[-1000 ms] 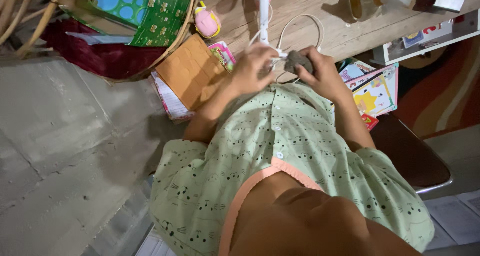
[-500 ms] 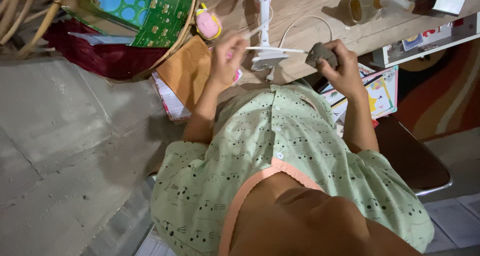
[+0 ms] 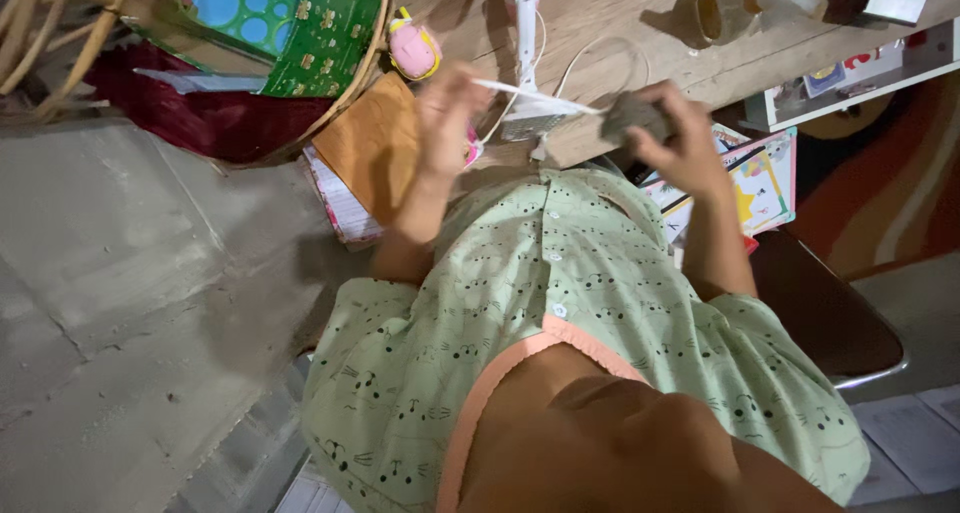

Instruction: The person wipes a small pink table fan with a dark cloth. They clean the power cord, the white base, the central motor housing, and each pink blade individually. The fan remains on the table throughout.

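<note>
My left hand [image 3: 448, 108] is raised over the desk edge and pinches one end of a thin white cable [image 3: 535, 95]. The cable runs taut and slightly downhill to my right hand [image 3: 672, 138]. That hand is closed around a small grey wad of cloth [image 3: 632, 115], which wraps the cable's other end. Both hands hover just above a white lamp clamp [image 3: 530, 125], which sits on the edge of the wooden desk [image 3: 620, 23]. My green patterned shirt fills the lower middle of the view.
A white lamp stem [image 3: 526, 28] rises from the clamp. A pink toy [image 3: 413, 49], a glass jar [image 3: 715, 13], an orange card [image 3: 375, 143], a basket holding a green board [image 3: 325, 33], picture books [image 3: 752, 185] and a brown chair seat [image 3: 820, 308] surround me.
My hands, close together a second ago, have drawn apart and stretched the cable taut. Since half a second ago the right hand with the cloth has slid a little leftward along it.
</note>
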